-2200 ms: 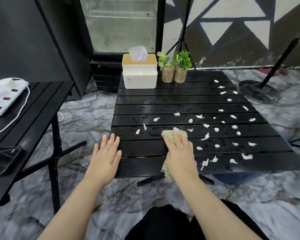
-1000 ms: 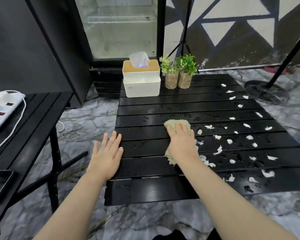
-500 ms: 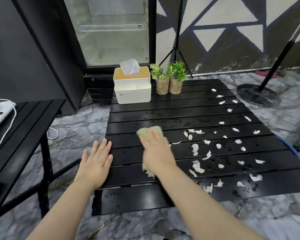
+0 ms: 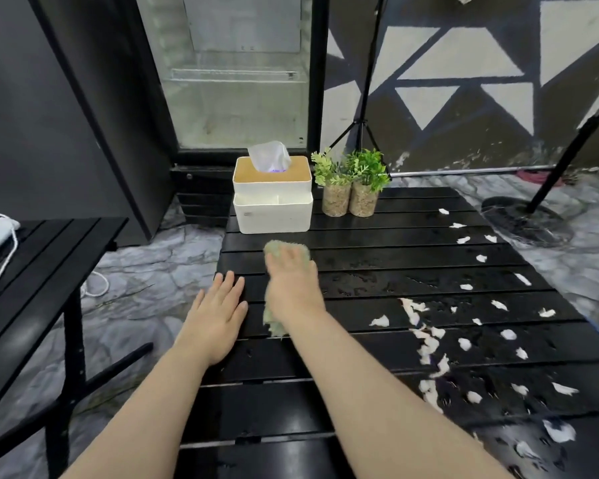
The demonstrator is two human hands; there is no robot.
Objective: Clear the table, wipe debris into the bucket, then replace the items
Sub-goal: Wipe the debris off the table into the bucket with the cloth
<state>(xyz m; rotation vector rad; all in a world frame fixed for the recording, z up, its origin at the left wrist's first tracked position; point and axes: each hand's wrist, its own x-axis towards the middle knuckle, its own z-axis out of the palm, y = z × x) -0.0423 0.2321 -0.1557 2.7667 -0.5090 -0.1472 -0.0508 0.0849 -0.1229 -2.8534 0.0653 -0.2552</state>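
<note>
A person looks down at a black slatted metal worktop (image 4: pixel 377 340), wet with water droplets. The right hand (image 4: pixel 293 285) lies flat, fingers together, pressing a pale green fluffy cleaning cloth (image 4: pixel 284 250) against the slats near the worktop's left side; the palm covers most of the cloth, which gives broad contact for pushing scraps along. The hand is blurred, which suggests a wiping stroke under way.

The left hand (image 4: pixel 218 316) rests open, fingers slightly spread, on the worktop's left edge, holding nothing; it seems to be there to steady the light worktop.

Small white torn paper scraps (image 4: pixel 429 344) lie scattered over the right half, some gathered into a loose line just right of centre. The left half looks clear of them. No bucket is in view.

At the far edge stand a white tissue box with a wooden lid (image 4: pixel 272 195) and, just beside it, two small green potted plants in speckled cylindrical pots (image 4: pixel 350 188), touching each other. They are not yet cleared off, though they sit apart from the scraps.

A second black slatted table (image 4: pixel 42 264) stands well apart to the left.
</note>
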